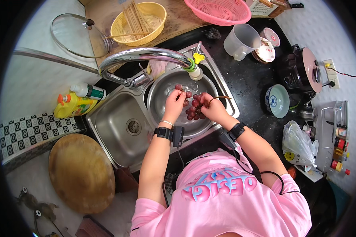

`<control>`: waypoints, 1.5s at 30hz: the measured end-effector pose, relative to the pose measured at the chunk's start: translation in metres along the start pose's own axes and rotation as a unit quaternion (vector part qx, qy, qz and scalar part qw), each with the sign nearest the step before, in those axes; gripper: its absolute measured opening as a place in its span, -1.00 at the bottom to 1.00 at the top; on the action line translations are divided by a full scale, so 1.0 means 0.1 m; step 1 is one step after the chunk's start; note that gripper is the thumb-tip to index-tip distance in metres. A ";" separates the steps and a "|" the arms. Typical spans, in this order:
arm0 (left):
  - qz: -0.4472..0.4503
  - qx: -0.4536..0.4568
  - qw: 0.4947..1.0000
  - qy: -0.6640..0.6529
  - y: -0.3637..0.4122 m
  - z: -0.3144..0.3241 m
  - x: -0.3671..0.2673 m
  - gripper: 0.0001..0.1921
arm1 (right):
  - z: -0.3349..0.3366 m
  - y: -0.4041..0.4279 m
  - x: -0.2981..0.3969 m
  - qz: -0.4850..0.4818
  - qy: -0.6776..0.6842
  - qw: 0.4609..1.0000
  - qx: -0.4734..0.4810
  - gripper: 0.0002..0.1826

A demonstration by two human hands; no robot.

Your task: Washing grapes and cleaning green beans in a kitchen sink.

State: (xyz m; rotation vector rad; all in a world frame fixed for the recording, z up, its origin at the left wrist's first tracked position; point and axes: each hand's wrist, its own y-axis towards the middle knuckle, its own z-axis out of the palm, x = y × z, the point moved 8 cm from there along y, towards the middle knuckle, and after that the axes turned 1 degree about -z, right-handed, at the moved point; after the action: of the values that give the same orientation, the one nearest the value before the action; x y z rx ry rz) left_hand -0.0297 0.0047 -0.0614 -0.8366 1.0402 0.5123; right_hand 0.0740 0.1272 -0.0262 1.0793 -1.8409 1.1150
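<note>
A bunch of red grapes (pixel 195 109) hangs over a round steel basin (pixel 157 99) set in the right bowl of the sink. My right hand (pixel 215 110) grips the bunch near its brown stem (pixel 220 97), which sticks out to the right. Close by on the left, my left hand (pixel 175 103) has its fingers curled around a few grapes (pixel 188 94), partly hidden by the hand. Water glistens in the basin below. Above it reaches a curved chrome faucet (pixel 148 53) with a white nozzle (pixel 196 74).
Left of the basin is a steel sink bowl (pixel 115 124). A yellow detergent bottle (pixel 75 106) lies beyond it, near a round wooden board (pixel 81 173). To the right are a plastic jug (pixel 240 41), a bowl (pixel 280 100) and an electric cooker (pixel 302 69). Yellow (pixel 158 17) and pink baskets (pixel 219 11) stand behind.
</note>
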 end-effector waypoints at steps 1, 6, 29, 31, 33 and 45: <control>0.002 -0.005 1.000 0.001 -0.03 -0.03 -0.02 -0.83 | 0.00 -0.01 0.05 -0.004 0.001 1.000 0.004 -0.83; -0.012 0.022 1.000 0.003 -0.21 0.05 -0.17 -0.83 | -0.03 -0.07 0.24 -0.003 0.057 0.998 0.027 -0.81; 0.181 -0.004 0.894 0.409 -0.75 0.41 -0.53 -0.59 | -0.05 -0.05 0.56 -0.007 0.151 0.987 0.043 -0.82; 0.169 -0.003 0.922 0.348 -0.73 0.36 -0.43 -0.60 | -0.09 -0.07 0.56 -0.001 0.100 0.994 0.033 -0.85; 0.154 0.003 0.946 0.286 -0.72 0.34 -0.40 -0.61 | -0.06 -0.06 0.52 -0.013 0.118 0.992 0.032 -0.87; 0.164 -0.115 0.952 0.230 -0.65 -0.06 -0.43 -0.70 | -0.19 0.01 0.54 -0.047 0.197 0.979 0.004 -0.97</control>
State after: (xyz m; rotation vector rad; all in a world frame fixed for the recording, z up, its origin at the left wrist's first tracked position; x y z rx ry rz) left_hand -0.0051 -0.0385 -0.0016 -1.0234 1.5860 0.7508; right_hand 0.0543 0.1291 0.0276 0.8670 -1.4610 1.1828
